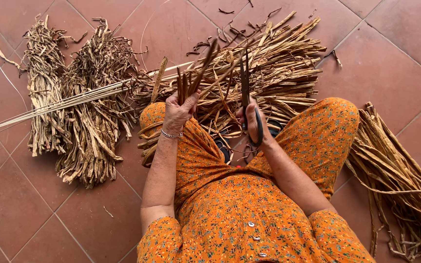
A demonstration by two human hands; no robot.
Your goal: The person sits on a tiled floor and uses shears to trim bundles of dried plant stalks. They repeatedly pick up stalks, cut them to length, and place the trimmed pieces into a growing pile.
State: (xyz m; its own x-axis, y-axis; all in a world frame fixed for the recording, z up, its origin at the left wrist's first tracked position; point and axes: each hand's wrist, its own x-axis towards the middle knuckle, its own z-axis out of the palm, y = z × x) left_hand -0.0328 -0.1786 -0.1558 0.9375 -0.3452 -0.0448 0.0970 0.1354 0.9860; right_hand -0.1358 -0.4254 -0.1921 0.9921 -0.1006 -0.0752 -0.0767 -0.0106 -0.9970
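Observation:
My left hand [179, 109] grips a small bunch of dried brown plant strips [196, 78] that stick up and away from me. A thin bracelet circles that wrist. My right hand [252, 122] holds a pair of dark scissors [245, 83] with long blades pointing away, just right of the strips. Both hands hover over a big heap of dried strips [278, 63] lying in front of my knees. I sit on the floor in orange flowered clothes.
Two bundles of dried fibre [79, 107] lie at the left, crossed by several pale thin sticks [49, 104]. More long strips [395, 175] are piled at the right. Loose scraps [230, 31] litter the red tile floor [20, 209].

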